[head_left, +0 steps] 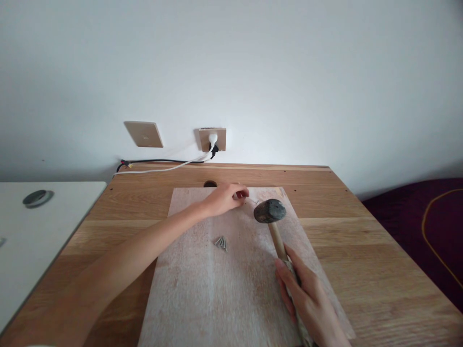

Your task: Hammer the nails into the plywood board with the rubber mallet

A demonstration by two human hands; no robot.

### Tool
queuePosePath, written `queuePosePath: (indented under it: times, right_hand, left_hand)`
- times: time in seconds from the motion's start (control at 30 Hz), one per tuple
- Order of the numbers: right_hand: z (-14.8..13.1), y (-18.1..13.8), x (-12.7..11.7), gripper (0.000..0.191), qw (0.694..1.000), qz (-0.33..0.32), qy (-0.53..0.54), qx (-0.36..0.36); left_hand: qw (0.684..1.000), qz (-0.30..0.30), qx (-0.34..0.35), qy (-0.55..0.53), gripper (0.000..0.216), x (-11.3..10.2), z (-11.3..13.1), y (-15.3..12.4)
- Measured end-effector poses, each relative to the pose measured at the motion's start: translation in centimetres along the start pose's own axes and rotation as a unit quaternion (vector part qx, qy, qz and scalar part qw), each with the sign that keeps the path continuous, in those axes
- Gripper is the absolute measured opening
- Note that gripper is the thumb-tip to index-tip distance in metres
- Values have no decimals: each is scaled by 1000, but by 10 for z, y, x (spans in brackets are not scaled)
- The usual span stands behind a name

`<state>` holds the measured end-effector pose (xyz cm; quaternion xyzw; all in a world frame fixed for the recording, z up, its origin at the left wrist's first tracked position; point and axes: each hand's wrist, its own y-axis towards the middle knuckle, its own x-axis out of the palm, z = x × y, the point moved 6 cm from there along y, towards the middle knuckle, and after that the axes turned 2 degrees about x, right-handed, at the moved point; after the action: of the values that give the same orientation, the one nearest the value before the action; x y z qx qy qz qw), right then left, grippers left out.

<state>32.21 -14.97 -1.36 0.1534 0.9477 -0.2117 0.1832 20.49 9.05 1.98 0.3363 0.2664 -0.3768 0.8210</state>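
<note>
A pale, worn board (202, 289) lies on a wooden table (361, 250). My left hand (226, 198) reaches to the board's far edge, fingers pinched on a small nail (252, 200) standing on the board. My right hand (307, 299) grips the wooden handle of a hammer (269, 211), whose dark head hovers just right of the nail. A small pile of loose nails (221, 242) rests on the board between my arms.
A wall socket (212, 139) with a white plug and cables sits behind the table, beside a blank wall plate (143, 133). A white desk (43, 231) adjoins on the left. Dark red fabric (415, 226) with a yellow cord lies at the right.
</note>
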Motion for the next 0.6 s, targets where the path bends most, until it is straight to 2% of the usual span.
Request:
queuePosePath:
  times: [0.13, 0.3, 0.6]
  right_hand:
    - [-3, -2, -1, 64, 1000, 13, 9, 2]
    - [1, 0, 0, 77, 1000, 5, 12, 16]
    - [-4, 2, -1, 71, 1000, 3, -9, 2]
  left_hand:
    - [997, 27, -12, -66, 14, 7, -12, -2]
    - [997, 23, -2, -72, 15, 11, -11, -3]
    - [999, -1, 46, 5, 15, 14, -1, -5]
